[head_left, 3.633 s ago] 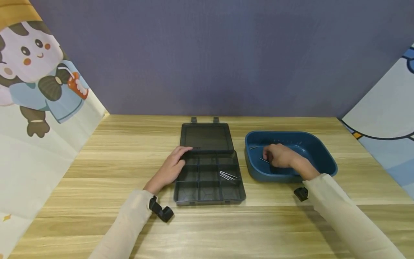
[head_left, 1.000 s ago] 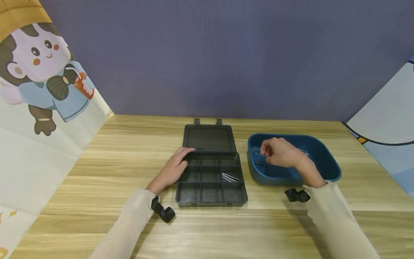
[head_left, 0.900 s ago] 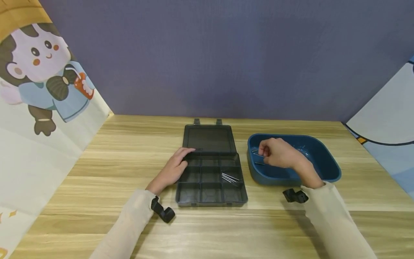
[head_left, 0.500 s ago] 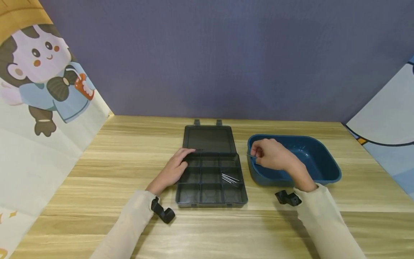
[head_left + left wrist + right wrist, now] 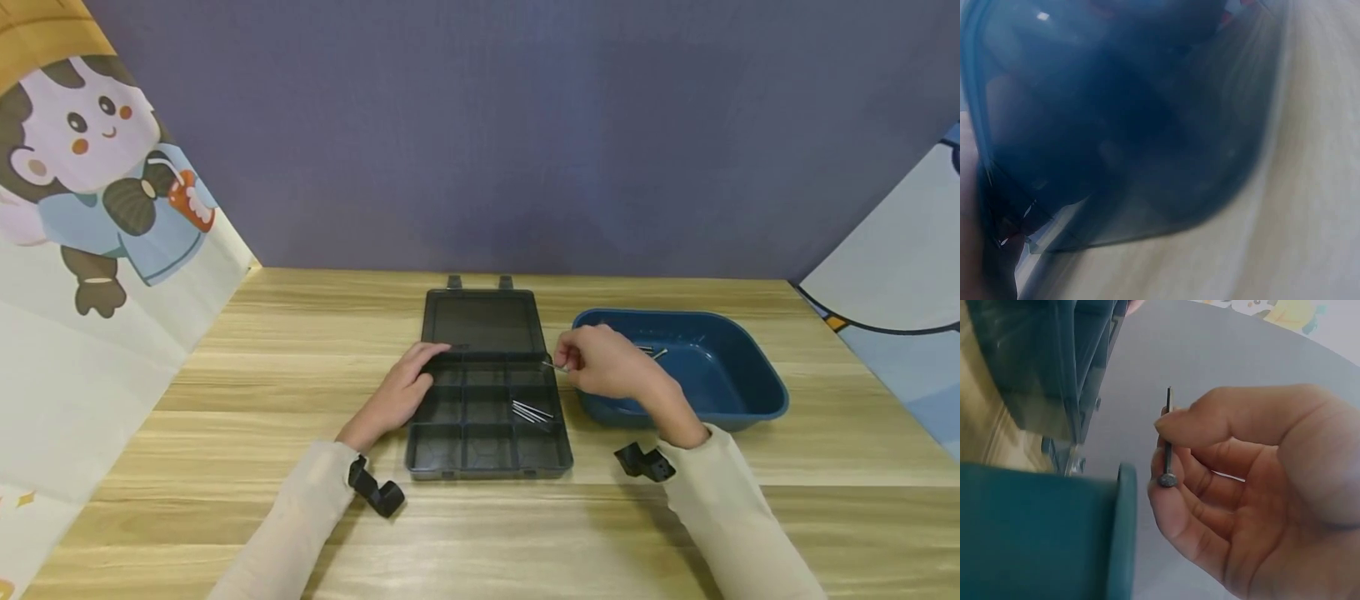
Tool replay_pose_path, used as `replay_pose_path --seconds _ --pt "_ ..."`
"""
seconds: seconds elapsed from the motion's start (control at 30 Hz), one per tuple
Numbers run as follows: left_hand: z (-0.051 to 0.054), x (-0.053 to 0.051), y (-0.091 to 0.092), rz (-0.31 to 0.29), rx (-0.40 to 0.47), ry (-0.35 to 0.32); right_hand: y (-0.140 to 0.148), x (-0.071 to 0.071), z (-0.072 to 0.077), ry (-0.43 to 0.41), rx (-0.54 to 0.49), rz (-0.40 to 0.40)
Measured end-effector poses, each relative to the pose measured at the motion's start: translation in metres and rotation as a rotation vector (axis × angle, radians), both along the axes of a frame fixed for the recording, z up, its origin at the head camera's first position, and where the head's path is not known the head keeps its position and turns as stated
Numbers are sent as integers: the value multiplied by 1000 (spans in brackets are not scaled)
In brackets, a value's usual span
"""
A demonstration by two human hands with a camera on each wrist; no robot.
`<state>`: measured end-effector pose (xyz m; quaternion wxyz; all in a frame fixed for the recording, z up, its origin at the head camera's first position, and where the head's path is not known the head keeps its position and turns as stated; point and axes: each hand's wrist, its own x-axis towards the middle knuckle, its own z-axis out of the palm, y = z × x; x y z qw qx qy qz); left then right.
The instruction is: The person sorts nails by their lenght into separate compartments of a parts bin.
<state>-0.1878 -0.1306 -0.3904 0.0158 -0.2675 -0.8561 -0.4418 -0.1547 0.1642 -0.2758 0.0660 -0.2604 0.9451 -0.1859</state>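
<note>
My right hand pinches a nail between thumb and fingertips; its flat head and shank show in the right wrist view. That hand hangs over the gap between the blue tub and the divided plastic box, the nail reaching over the box's back right compartment. Several silver nails lie in the middle right compartment. My left hand rests on the box's left edge, fingers fairly straight. In the left wrist view the dark translucent box fills much of the blurred picture.
The box's lid lies open at the back, its two latches pointing to the wall. A few nails, one brass-coloured, lie in the tub, partly behind my right hand. A grey-blue wall closes off the back of the wooden table.
My right hand has lifted a nail out of the tub and carried it left, over the tub's rim to the box's right edge. My left hand has stayed on the box.
</note>
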Motion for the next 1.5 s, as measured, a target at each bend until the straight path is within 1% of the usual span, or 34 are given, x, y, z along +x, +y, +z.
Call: replay_pose_path --seconds 0.1,0.23,0.5,0.67,0.83,1.0,1.1,1.2,1.37,1.5 --pt "0 -1 1 -3 -1 1 -5 1 -2 -3 -7 4" --pt "1 -1 1 -6 -1 9 -10 2 -5 -37 -9 3" --pt "3 -1 1 -6 -5 -6 -22 4 -10 -69 3 17" --pt "4 -2 0 -1 -3 5 -30 4 -13 -94 7 16" --pt "3 -2 1 -5 -2 22 -34 5 -18 -133 14 2" --pt "3 0 1 -5 -14 4 -35 6 -22 -164 28 -10" --pt "3 0 1 -9 -10 10 -36 6 -22 -181 29 -28" --pt "3 -1 1 -12 -2 19 -36 5 -21 -186 34 -28" --pt "2 -1 -1 -5 -4 8 -36 4 -21 -181 37 -19" --pt "1 0 0 -6 -4 14 -36 3 -21 -183 38 -20"
